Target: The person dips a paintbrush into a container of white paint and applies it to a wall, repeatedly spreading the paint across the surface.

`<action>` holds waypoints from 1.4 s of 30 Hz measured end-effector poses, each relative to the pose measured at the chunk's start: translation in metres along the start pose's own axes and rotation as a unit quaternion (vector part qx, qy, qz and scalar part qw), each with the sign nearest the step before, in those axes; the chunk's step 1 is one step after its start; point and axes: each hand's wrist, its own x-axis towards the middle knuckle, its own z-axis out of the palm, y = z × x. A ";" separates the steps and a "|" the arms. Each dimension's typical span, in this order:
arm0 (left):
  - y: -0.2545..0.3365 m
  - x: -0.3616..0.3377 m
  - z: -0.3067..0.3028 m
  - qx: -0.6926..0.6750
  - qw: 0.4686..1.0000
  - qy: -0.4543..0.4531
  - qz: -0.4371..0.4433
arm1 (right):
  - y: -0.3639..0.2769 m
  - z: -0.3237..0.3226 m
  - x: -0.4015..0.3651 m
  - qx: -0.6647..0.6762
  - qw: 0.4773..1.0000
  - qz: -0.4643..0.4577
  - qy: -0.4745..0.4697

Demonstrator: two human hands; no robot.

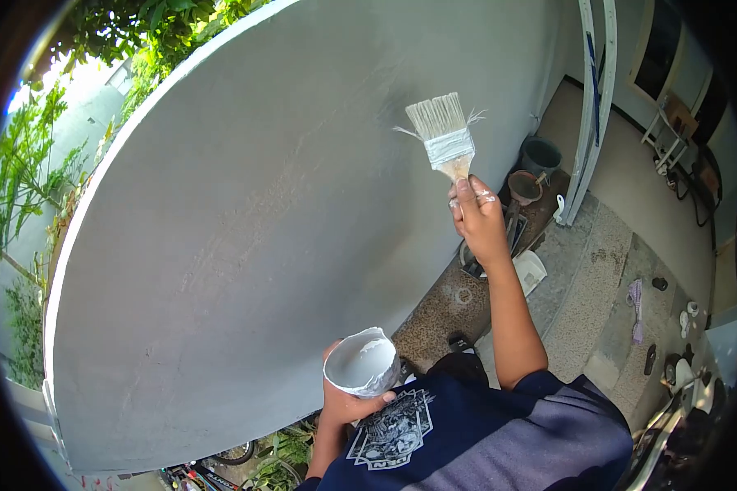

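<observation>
At two o'clock, the right hand point(478, 211) has its fingers closed on a flat paintbrush point(449, 146), whose bristles point toward twelve, before the grey wall point(188, 278). At six o'clock, the left hand point(348, 406) curves around a paint-smeared bowl point(382, 381). The step seems to be wall coating; next probably calls for even bristle pressure.

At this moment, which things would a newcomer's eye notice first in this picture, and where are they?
First, probably the flat paintbrush, held bristles-up in the right hand, a little above and right of centre. Next, the whitish-smeared bowl in the left hand, below centre. Behind both, the large grey wall fills the middle and much of the left.
</observation>
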 end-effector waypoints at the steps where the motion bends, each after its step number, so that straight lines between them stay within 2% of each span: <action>1: -0.001 0.004 0.006 0.014 0.999 0.003 0.029 | -0.002 -0.001 0.004 0.028 1.000 0.007 0.001; 2: 0.000 0.007 0.013 0.028 0.998 0.006 0.058 | 0.018 -0.002 0.012 0.030 1.000 0.007 -0.002; 4: 0.006 0.015 0.027 0.011 0.998 0.020 0.064 | 0.087 -0.005 0.030 -0.150 0.986 -0.058 -0.046; 6: 0.008 0.020 0.038 -0.009 0.997 0.033 0.067 | 0.110 -0.009 0.019 -0.086 0.970 0.187 -0.128; 8: 0.002 0.026 0.047 0.016 0.997 0.040 0.067 | 0.206 -0.041 0.018 -0.170 0.967 0.145 -0.126; 10: 0.009 0.031 0.061 0.007 0.996 0.063 0.057 | 0.213 -0.068 0.003 -0.169 0.923 0.325 -0.115; 12: 0.015 0.033 0.074 -0.002 0.996 0.083 0.045 | 0.259 -0.099 -0.008 -0.255 0.896 0.350 -0.099; 15: 0.016 0.040 0.090 0.020 0.992 0.109 0.058 | 0.248 -0.111 -0.004 -0.244 0.881 0.385 -0.128; 16: 0.012 0.040 0.093 0.023 0.993 0.105 0.055 | 0.244 -0.111 0.004 -0.247 0.879 0.384 -0.136; 18: 0.012 0.042 0.106 0.023 0.993 0.108 0.050 | 0.208 -0.089 0.028 -0.186 0.940 0.240 -0.158; 21: 0.021 0.048 0.124 0.024 0.989 0.141 0.039 | 0.066 -0.057 0.052 -0.123 0.957 0.175 -0.196; 23: 0.019 0.053 0.136 0.001 0.984 0.165 0.060 | 0.012 -0.052 0.061 -0.077 0.961 0.154 -0.215; 25: 0.022 0.058 0.145 -0.007 0.984 0.172 0.053 | -0.023 -0.047 0.065 0.032 0.971 0.114 -0.209; 26: 0.023 0.061 0.150 -0.014 0.984 0.169 0.047 | -0.028 -0.045 0.065 0.030 0.969 0.113 -0.217; 28: 0.022 0.066 0.157 -0.006 0.983 0.173 0.066 | -0.034 -0.039 0.066 0.109 0.971 0.069 -0.199; 32: 0.020 0.071 0.160 0.015 0.987 0.140 0.073 | -0.008 -0.033 0.073 0.106 0.965 0.061 -0.233; 34: 0.017 0.074 0.159 0.017 0.988 0.135 0.079 | 0.043 -0.033 0.085 -0.056 0.963 0.053 -0.257; 35: 0.017 0.077 0.159 0.018 0.988 0.128 0.085 | 0.081 -0.036 0.089 -0.086 0.963 0.051 -0.249; 37: 0.018 0.080 0.161 0.017 0.987 0.130 0.095 | 0.115 -0.047 0.073 -0.165 0.966 -0.031 -0.198; 39: 0.019 0.081 0.160 0.017 0.985 0.134 0.103 | 0.171 -0.071 0.061 -0.194 0.960 0.000 -0.202; 40: 0.019 0.081 0.160 0.017 0.986 0.133 0.097 | 0.184 -0.086 0.053 -0.158 0.953 0.142 -0.216; 41: 0.019 0.080 0.161 0.015 0.987 0.132 0.091 | 0.202 -0.103 0.046 -0.120 0.925 0.282 -0.225; 42: 0.019 0.079 0.162 0.015 0.987 0.134 0.092 | 0.219 -0.120 0.038 -0.143 0.906 0.338 -0.213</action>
